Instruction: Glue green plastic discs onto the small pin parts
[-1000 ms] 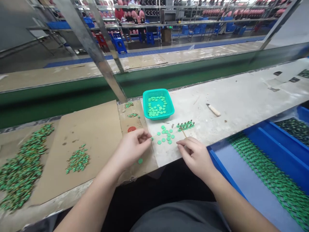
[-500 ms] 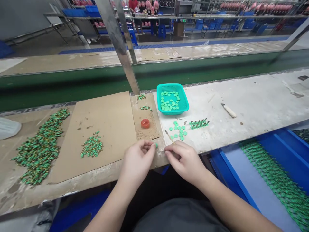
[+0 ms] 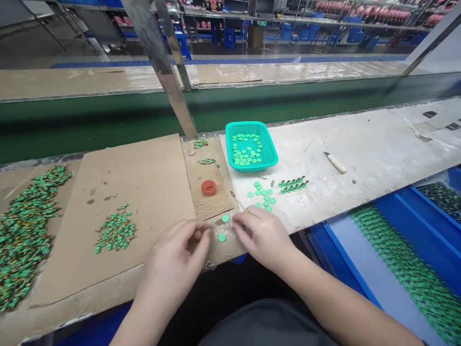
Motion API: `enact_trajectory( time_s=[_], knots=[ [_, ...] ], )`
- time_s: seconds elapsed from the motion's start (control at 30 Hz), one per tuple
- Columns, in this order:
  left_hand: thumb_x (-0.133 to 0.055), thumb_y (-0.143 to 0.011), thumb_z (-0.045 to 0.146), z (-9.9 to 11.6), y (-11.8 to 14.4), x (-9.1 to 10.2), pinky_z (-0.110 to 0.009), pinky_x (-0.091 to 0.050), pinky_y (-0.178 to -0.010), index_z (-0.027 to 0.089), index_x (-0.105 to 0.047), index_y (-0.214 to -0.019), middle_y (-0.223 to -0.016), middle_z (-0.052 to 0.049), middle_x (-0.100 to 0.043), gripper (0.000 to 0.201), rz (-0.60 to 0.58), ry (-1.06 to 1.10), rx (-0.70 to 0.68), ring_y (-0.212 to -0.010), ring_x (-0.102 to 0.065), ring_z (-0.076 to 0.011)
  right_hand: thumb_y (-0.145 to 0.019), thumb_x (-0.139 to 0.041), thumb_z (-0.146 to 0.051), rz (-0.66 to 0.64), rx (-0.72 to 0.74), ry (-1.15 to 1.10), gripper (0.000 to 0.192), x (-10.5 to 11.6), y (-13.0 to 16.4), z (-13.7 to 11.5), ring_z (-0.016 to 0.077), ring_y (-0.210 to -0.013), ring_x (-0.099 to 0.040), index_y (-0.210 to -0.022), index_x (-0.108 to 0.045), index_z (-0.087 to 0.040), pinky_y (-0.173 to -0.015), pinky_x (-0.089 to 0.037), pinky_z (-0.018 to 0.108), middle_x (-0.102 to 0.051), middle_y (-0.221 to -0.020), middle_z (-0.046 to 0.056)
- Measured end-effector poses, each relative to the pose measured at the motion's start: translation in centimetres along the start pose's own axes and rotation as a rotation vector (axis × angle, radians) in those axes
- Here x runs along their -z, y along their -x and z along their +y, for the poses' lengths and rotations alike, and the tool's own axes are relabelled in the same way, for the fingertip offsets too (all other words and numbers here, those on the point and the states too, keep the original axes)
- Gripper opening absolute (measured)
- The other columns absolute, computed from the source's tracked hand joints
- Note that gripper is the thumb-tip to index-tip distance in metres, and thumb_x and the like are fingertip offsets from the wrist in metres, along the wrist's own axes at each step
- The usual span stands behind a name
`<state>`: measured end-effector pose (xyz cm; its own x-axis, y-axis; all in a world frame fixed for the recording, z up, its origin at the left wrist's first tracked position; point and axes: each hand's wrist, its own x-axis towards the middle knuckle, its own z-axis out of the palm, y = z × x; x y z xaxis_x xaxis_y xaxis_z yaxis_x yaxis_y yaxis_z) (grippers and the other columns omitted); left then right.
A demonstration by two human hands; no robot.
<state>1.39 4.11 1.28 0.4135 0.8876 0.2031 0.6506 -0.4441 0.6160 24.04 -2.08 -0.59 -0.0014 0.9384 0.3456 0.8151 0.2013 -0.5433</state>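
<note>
My left hand [image 3: 176,257] hovers over the front edge of the bench with fingers curled and thumb and index tips close together. I cannot make out anything between them. To its right lie two loose green discs [image 3: 222,237], the farther disc [image 3: 225,218] close to my right fingertips. My right hand [image 3: 264,233] is closed around a thin wooden stick [image 3: 240,203] with a dark tip pointing away from me. Beyond it are scattered green discs [image 3: 265,192] and rows of discs with small dark-and-green pieces standing on them [image 3: 293,185].
A red cap-like ring [image 3: 208,188] stands on cardboard. Behind it sits a teal basket [image 3: 274,156] with green discs. Small green-and-gold pieces form a pile [image 3: 115,229] and a larger heap [image 3: 30,230] leftward. A white-handled knife [image 3: 335,163] lies right. Blue trays [image 3: 345,259] flank my right arm.
My left hand has moved left, away from the green disc it was at, and two discs now show on the bench edge. The view has shifted slightly; my right hand still holds the stick.
</note>
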Motion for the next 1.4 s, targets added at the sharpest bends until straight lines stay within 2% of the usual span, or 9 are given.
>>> enact_trajectory(
  time_s=[0.2, 0.43, 0.57, 0.67, 0.8, 0.9, 1.03, 1.23, 1.4],
  knots=[
    [-0.063, -0.113, 0.038, -0.4, 1.5, -1.1, -0.035, -0.052, -0.087, 0.028, -0.076, -0.115, -0.103, 0.000, -0.077, 0.016, 0.016, -0.058, -0.291, -0.094, -0.070, -0.0201, -0.108, -0.073, -0.031, -0.057, -0.015, 0.159, 0.016, -2.1, -1.7, -0.9, 0.0237, -0.082, -0.072, -0.097, -0.079, -0.021, -0.071, -0.053, 0.034, -0.075, -0.091, 0.007],
    [-0.062, -0.115, 0.029, -0.5, 1.1, -2.2, -0.039, -0.043, -0.083, 0.025, -0.076, -0.118, -0.103, -0.001, -0.076, 0.014, 0.112, -0.186, -0.320, -0.096, -0.069, -0.0205, -0.111, -0.061, -0.022, -0.026, -0.045, 0.016, 0.018, 1.5, -1.7, 1.1, 0.0261, -0.090, -0.075, -0.116, -0.078, -0.019, -0.081, -0.061, 0.040, -0.076, -0.096, 0.009],
    [-0.060, -0.117, 0.026, -1.1, 0.9, -1.1, -0.037, -0.047, -0.089, 0.022, -0.071, -0.129, -0.113, -0.003, -0.074, 0.017, 0.035, -0.099, -0.384, -0.102, -0.067, -0.0209, -0.105, -0.047, -0.006, -0.082, 0.044, -0.288, 0.052, 4.3, -2.5, 0.6, 0.0240, -0.122, -0.076, -0.152, -0.062, -0.023, -0.109, -0.063, 0.045, -0.078, -0.135, 0.010],
    [-0.059, -0.115, 0.017, -1.6, 1.1, -0.3, -0.038, -0.048, -0.096, 0.016, -0.072, -0.130, -0.124, -0.007, -0.074, 0.020, -0.015, -0.099, -0.540, -0.110, -0.065, -0.0226, -0.102, -0.051, -0.002, -0.123, 0.056, -0.346, 0.062, 5.5, -3.2, 0.1, 0.0228, -0.141, -0.071, -0.158, -0.056, -0.027, -0.120, -0.059, 0.044, -0.072, -0.155, 0.008],
    [-0.061, -0.114, 0.013, -2.0, 2.0, -0.3, -0.042, -0.047, -0.098, 0.009, -0.072, -0.139, -0.130, -0.009, -0.077, 0.028, 0.015, -0.219, -0.643, -0.110, -0.066, -0.0252, -0.117, -0.056, -0.020, 0.020, 0.031, -0.409, 0.030, 5.4, -4.8, -0.2, 0.0187, -0.113, -0.082, -0.141, -0.071, -0.028, -0.100, -0.067, 0.036, -0.085, -0.122, 0.003],
    [-0.059, -0.116, 0.018, -2.1, 2.6, -0.8, -0.045, -0.046, -0.100, 0.009, -0.073, -0.140, -0.133, -0.010, -0.078, 0.030, 0.025, -0.257, -0.636, -0.113, -0.067, -0.0274, -0.122, -0.053, -0.036, 0.140, 0.073, -0.468, 0.028, 4.6, -6.7, -0.7, 0.0161, -0.087, -0.079, -0.131, -0.078, -0.026, -0.084, -0.066, 0.033, -0.081, -0.092, 0.000],
    [-0.058, -0.117, 0.021, -2.3, 2.9, -1.2, -0.048, -0.046, -0.100, 0.009, -0.074, -0.140, -0.135, -0.011, -0.078, 0.031, 0.049, -0.244, -0.620, -0.112, -0.067, -0.0294, -0.122, -0.052, -0.037, 0.226, 0.089, -0.493, 0.036, 2.8, -9.4, -1.2, 0.0151, -0.083, -0.076, -0.107, -0.082, -0.023, -0.080, -0.065, 0.032, -0.079, -0.091, 0.002],
    [-0.061, -0.115, 0.023, -2.9, 3.3, -1.8, -0.050, -0.047, -0.097, 0.008, -0.075, -0.139, -0.147, -0.011, -0.074, 0.032, 0.051, -0.299, -0.635, -0.115, -0.068, -0.0315, -0.114, -0.064, -0.025, 0.199, 0.112, -0.461, 0.010, 0.2, -11.1, -0.7, 0.0137, -0.078, -0.074, -0.109, -0.072, -0.024, -0.071, -0.062, 0.029, -0.076, -0.094, 0.000],
    [-0.064, -0.114, 0.028, -3.1, 3.6, -2.4, -0.049, -0.048, -0.094, 0.009, -0.075, -0.142, -0.144, -0.010, -0.075, 0.036, 0.094, -0.336, -0.619, -0.113, -0.068, -0.0297, -0.111, -0.069, -0.022, 0.172, 0.212, -0.233, 0.026, -0.7, -11.8, -0.6, 0.0115, -0.065, -0.065, -0.086, -0.064, -0.024, -0.062, -0.053, 0.027, -0.070, -0.077, -0.004]
  ],
)
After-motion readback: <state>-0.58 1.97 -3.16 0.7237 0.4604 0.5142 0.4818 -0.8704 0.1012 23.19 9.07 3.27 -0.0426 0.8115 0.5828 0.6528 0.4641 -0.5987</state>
